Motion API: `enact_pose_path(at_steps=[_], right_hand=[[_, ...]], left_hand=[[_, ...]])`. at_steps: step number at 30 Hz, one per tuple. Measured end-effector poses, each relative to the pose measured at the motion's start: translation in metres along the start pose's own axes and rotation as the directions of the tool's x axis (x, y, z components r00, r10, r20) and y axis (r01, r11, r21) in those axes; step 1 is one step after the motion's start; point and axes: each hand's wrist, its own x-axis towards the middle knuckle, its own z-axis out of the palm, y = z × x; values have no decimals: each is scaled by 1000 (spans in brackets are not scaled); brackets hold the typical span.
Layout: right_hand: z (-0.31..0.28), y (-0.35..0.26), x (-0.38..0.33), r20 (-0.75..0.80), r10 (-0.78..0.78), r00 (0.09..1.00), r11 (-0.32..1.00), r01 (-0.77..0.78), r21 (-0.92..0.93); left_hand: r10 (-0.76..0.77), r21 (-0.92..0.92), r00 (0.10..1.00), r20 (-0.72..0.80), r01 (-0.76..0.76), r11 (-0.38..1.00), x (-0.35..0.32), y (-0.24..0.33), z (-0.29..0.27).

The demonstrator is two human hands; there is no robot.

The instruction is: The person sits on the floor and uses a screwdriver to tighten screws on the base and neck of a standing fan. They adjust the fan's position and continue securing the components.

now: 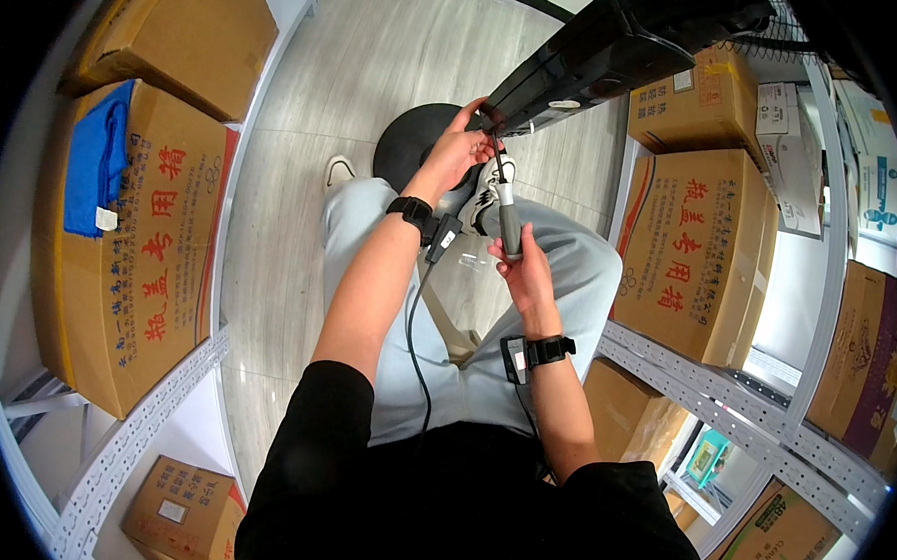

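Note:
A black stand fan [584, 59] leans in from the upper right, its long glossy housing ending near my hands. My left hand [451, 158] is closed around the lower end of that housing, the fingers curled at its underside, partly hidden. In my right hand [526, 272] is a screwdriver [509, 217] with a grey and white handle, gripped near the butt of the handle. Its dark shaft points up and away from me, and the tip meets the housing's lower end beside my left fingers. Whether it sits in a screw is too small to tell.
The fan's round black base [403, 147] lies on the grey wood-look floor beyond my knees. Metal shelves with cardboard boxes [152, 253] flank me, including another box [692, 249] on the right. A blue cloth [96, 160] drapes over the left box. Cables run from my wrist devices.

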Motion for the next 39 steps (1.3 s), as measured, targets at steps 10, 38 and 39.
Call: enact_pose_path(at_steps=[10, 38, 39], right_hand=[[-1, 1, 4, -3, -111, 994, 989, 110, -102], [-4, 4, 6, 19, -47, 999, 999, 47, 10], [-6, 4, 5, 39, 0, 999, 996, -4, 87]], left_hand=[[7, -4, 1000, 2, -7, 1000, -2, 1, 4], [-2, -14, 1000, -20, 2, 1000, -2, 2, 6], [0, -17, 1000, -25, 0, 1000, -2, 2, 6]])
